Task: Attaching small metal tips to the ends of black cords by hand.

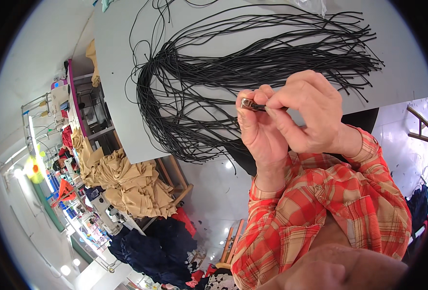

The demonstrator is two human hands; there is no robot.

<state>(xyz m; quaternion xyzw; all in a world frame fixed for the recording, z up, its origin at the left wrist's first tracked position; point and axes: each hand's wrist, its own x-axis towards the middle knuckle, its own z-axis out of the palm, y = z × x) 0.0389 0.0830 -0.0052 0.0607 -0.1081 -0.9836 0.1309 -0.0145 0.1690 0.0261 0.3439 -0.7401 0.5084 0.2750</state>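
Note:
Up close above the table's near edge, my left hand (264, 133) pinches a small shiny brown-and-silver cord fitting (247, 103) between thumb and fingertips. My right hand (315, 111) is closed in a pinch just to its right, on a short black cord (259, 107) that reaches the fitting. How far the cord goes into the fitting cannot be made out. Beyond both hands lies a large bundle of thin black cords (257, 65), bunched at the left, with loose ends fanned out to the right and toward me.
The cords lie on a pale grey table (119, 96). Clear plastic (313, 6) rests at its far edge. To the left, tan fabric pieces (134, 183) are heaped, with dark navy cloth (156, 249) below them. A wooden stool (419, 123) stands on the floor at right.

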